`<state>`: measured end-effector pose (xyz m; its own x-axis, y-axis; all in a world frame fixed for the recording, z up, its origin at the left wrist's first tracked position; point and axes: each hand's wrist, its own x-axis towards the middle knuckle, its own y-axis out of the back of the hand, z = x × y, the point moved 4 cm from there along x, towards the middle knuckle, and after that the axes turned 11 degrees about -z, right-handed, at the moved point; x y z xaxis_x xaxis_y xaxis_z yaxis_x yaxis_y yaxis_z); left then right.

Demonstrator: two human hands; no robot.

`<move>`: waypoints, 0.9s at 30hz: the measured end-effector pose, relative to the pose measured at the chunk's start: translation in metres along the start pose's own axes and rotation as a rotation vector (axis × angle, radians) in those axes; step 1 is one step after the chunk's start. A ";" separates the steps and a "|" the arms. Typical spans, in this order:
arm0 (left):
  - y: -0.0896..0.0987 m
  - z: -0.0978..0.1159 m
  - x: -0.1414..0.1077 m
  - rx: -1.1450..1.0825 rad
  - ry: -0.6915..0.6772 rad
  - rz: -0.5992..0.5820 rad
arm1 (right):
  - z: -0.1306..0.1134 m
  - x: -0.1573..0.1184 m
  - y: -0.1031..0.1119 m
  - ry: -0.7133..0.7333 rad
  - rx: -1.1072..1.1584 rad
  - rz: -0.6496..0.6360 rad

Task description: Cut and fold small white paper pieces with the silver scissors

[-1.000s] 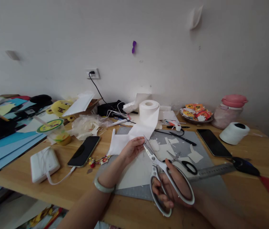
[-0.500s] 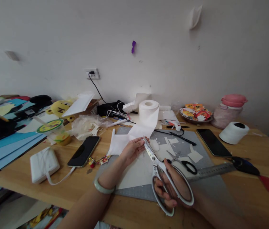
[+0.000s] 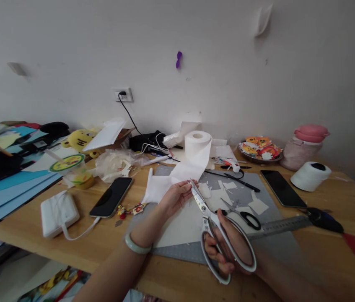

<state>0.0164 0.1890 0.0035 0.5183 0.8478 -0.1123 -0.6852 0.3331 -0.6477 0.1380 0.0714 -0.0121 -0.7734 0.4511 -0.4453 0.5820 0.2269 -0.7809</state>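
My right hand [image 3: 224, 256] grips a large pair of silver scissors [image 3: 203, 209], with fingers and thumb through the white-lined handle loops. The blades point up and to the left, their tips meeting the fingertips of my left hand [image 3: 177, 196]. That hand is closed in a pinch; whatever lies between the fingers is too small to make out. Just behind it a white strip [image 3: 158, 187] lies unrolled from a white paper-like roll [image 3: 198, 147]. Pale paper [image 3: 177, 226] and cut scraps [image 3: 257, 205] lie on a grey cutting mat [image 3: 180, 254] under my hands.
Smaller black-handled scissors [image 3: 250, 220] and a steel ruler [image 3: 286, 225] lie right of my hands. Phones [image 3: 111, 197] [image 3: 282, 188] flank the mat. A thread cone [image 3: 311, 176], a plate of colourful pieces [image 3: 260, 149], a lidded cup [image 3: 70, 167] and a white power bank [image 3: 59, 214] stand around.
The view has shifted slightly. Both hands and the large scissors keep nearly the same pose, with the blade tips still at the left fingertips.
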 end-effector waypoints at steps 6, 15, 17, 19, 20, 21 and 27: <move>0.000 0.001 0.000 0.000 -0.005 -0.016 | 0.000 0.001 0.001 -0.017 0.008 -0.009; 0.002 -0.002 0.002 -0.015 -0.009 -0.009 | 0.004 0.015 0.020 -0.052 0.080 -0.120; 0.004 -0.003 0.003 -0.039 -0.002 -0.011 | 0.004 0.015 0.022 -0.045 0.080 -0.135; 0.004 -0.003 0.003 -0.065 0.012 -0.028 | 0.004 0.014 0.021 -0.053 0.076 -0.150; 0.004 -0.004 0.003 -0.072 0.021 -0.044 | 0.003 0.013 0.020 -0.050 0.079 -0.155; 0.004 -0.004 0.004 -0.075 0.029 -0.060 | 0.002 0.012 0.018 -0.048 0.081 -0.159; 0.004 -0.003 0.004 -0.079 0.024 -0.063 | 0.001 0.005 0.011 -0.019 0.041 -0.162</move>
<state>0.0172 0.1920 -0.0021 0.5723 0.8154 -0.0869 -0.6088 0.3515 -0.7112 0.1404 0.0749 -0.0237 -0.8610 0.3947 -0.3206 0.4392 0.2593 -0.8602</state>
